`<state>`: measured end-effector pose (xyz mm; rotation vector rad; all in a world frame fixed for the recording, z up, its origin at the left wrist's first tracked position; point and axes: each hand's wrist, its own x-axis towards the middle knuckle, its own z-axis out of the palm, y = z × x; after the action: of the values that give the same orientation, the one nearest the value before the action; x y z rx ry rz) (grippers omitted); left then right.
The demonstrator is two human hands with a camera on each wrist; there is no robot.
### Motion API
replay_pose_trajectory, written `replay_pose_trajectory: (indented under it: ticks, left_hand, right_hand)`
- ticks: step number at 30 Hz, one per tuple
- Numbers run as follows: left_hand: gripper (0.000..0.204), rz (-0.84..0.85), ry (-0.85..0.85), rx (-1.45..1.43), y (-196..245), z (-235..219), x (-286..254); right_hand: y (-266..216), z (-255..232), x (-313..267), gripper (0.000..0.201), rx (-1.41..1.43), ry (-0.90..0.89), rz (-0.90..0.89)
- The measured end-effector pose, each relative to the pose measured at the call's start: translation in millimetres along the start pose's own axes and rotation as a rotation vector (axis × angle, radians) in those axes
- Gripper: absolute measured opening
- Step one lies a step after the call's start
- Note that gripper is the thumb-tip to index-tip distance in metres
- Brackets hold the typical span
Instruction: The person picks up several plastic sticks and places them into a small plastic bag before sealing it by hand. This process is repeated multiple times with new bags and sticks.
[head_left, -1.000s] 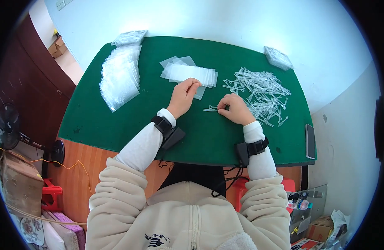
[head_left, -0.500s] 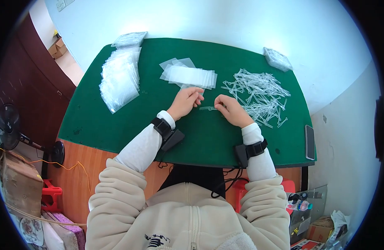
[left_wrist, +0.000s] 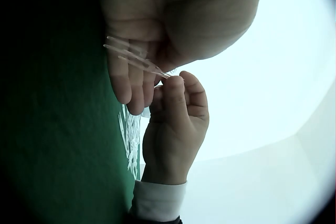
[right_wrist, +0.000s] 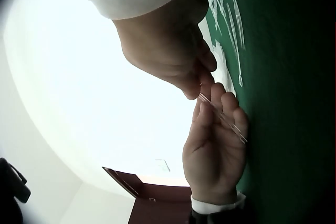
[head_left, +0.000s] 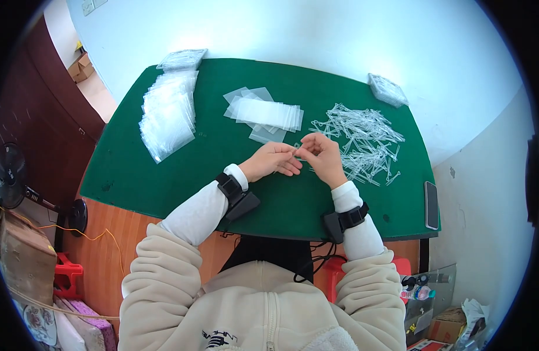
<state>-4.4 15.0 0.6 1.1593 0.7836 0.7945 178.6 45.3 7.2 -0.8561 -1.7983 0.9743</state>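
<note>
Several slim, clear plastic sticks with prongs [left_wrist: 139, 62] are pinched between the thumb and fingers of my right hand [head_left: 325, 159]. Their pronged ends reach across the fingers of my left hand [head_left: 271, 161], which is turned palm up with its fingers nearly straight. Both hands meet over the near middle of the table, fingertips close together, as the right wrist view also shows with the sticks [right_wrist: 226, 120] over the left fingers. Just beyond the hands lies a loose stack of clear plastic bags [head_left: 263, 114]. A heap of similar looped clear sticks [head_left: 363, 137] lies right of my right hand.
Fanned clear bags [head_left: 167, 114] cover the left of the green table [head_left: 222, 193], with a filled clear packet [head_left: 183, 59] behind them. Another packet [head_left: 388, 89] sits at the back right. A phone [head_left: 431, 205] lies at the right edge.
My right hand has picked up the sticks from the tabletop and brought them to my left hand. The left hand has come back from the bag stack and turned palm up.
</note>
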Motion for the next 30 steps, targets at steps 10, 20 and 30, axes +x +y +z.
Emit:
replay_pose_trajectory:
  ticks: [10,20,30]
  left_hand:
    - [0.029,0.008,-0.026,-0.041,0.6,5.6,-2.3]
    - [0.026,0.069,-0.037,0.024,-3.7,-0.6,0.4]
    - [0.023,0.225,0.394,-0.237,0.0,-20.0,3.6]
  right_hand:
    - [-2.9,1.7,-0.4,0.020,-0.137,0.058,-0.157]
    - [-7.5,-1.3,1.6,0.011,-0.178,0.048,-0.161]
    - [13.4,-25.5,1.4,0.008,-0.606,-0.080,-0.069]
